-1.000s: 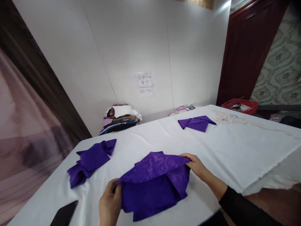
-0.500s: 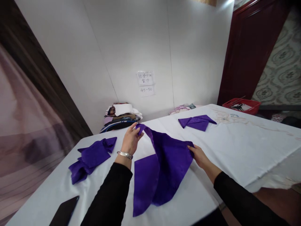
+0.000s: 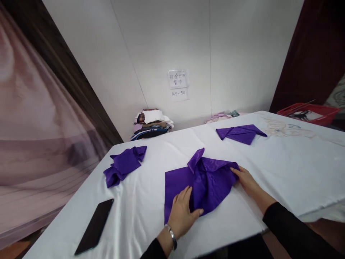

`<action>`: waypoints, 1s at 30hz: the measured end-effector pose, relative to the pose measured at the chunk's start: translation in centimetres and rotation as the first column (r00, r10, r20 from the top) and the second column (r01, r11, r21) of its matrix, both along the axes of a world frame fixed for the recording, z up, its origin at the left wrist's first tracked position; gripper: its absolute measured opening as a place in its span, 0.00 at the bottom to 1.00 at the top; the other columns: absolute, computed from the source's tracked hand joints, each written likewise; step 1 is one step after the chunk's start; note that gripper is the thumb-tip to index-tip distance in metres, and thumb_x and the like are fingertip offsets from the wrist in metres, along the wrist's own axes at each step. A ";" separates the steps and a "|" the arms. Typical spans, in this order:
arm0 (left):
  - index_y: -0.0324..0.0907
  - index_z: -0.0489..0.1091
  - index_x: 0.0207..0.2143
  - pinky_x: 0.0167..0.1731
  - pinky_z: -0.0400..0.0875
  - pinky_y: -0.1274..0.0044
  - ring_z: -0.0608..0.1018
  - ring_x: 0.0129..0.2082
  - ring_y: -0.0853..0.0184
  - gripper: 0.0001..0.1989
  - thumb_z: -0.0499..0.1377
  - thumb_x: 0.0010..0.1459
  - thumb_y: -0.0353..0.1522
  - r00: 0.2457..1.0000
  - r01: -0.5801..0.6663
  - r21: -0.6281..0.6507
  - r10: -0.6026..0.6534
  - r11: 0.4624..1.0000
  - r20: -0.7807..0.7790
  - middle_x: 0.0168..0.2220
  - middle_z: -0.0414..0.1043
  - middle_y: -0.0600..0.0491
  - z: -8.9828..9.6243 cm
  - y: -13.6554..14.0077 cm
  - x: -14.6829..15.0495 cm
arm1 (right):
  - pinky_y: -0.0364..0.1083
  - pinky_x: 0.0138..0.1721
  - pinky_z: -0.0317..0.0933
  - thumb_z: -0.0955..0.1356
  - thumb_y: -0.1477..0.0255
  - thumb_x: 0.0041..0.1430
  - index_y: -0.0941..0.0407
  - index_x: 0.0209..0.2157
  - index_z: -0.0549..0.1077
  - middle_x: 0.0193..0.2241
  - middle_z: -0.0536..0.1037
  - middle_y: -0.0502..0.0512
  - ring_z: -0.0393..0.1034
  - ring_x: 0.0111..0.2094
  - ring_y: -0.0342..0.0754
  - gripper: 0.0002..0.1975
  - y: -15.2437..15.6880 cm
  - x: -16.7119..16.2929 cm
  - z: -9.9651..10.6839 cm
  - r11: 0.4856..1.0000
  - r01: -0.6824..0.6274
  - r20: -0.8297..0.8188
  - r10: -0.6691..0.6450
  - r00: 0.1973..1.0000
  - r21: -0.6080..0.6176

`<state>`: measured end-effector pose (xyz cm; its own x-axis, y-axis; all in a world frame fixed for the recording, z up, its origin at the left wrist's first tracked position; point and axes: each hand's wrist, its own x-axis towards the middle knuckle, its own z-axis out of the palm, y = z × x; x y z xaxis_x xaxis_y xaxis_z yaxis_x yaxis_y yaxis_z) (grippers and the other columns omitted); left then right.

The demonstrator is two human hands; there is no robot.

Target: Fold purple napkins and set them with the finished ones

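Note:
A purple cloth napkin [image 3: 215,180] lies partly folded on the white tablecloth, with one corner standing up in a loose fold at its top. My left hand [image 3: 184,212], a silver bracelet at its wrist, rests on the napkin's lower left part with fingers spread. At the napkin's right corner, my right hand [image 3: 244,178] pinches the edge between thumb and fingers. Two more purple napkins are on the table: a crumpled-looking folded one [image 3: 126,163] to the left and a flat folded one [image 3: 241,133] farther back on the right.
A dark phone or tablet [image 3: 95,226] lies at the front left of the table [image 3: 137,223]. Stacked clothes [image 3: 152,125] stand behind the table's far edge. At the far right is a red basket [image 3: 320,114]. A sheer curtain [image 3: 35,144] hangs on the left.
My left hand has let go of the raised napkin corner and come down onto the cloth's lower left part. The napkin has sunk to the table. My right hand keeps its corner.

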<state>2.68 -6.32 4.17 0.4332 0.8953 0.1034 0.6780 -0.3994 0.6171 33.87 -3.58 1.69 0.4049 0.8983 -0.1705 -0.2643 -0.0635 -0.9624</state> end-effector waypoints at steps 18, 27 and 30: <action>0.41 0.70 0.27 0.29 0.65 0.77 0.72 0.26 0.68 0.14 0.54 0.50 0.42 0.750 -0.510 -0.118 0.508 0.852 0.425 0.22 0.71 0.57 6.4 6.5 -6.1 | 0.41 0.21 0.63 0.73 0.67 0.38 0.56 0.30 0.74 0.21 0.75 0.48 0.66 0.21 0.43 0.13 1.0 3.1 2.1 0.997 0.073 0.005 -0.073 0.997 0.025; 0.41 0.72 0.32 0.31 0.69 0.76 0.75 0.28 0.66 0.19 0.62 0.42 0.45 0.615 -0.488 -0.323 0.582 0.811 0.532 0.26 0.74 0.55 10.7 6.9 -12.7 | 0.38 0.16 0.58 0.73 0.70 0.39 0.56 0.29 0.74 0.21 0.74 0.48 0.64 0.19 0.41 0.11 1.1 5.2 5.3 0.995 0.054 0.057 -0.059 0.997 0.082; 0.41 0.73 0.32 0.33 0.69 0.75 0.75 0.30 0.65 0.17 0.63 0.42 0.43 0.629 -0.446 -0.334 0.556 0.830 0.544 0.28 0.75 0.55 12.5 8.4 -13.2 | 0.39 0.17 0.59 0.71 0.73 0.41 0.54 0.29 0.74 0.22 0.75 0.50 0.65 0.20 0.41 0.08 2.5 5.8 7.3 0.996 0.025 0.045 -0.029 0.999 0.087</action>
<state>-10.57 2.08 16.62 -0.1929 0.9811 0.0165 0.2115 0.0251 0.9771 39.70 -1.05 9.03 0.4351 0.8974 -0.0731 -0.2197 0.0271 -0.9752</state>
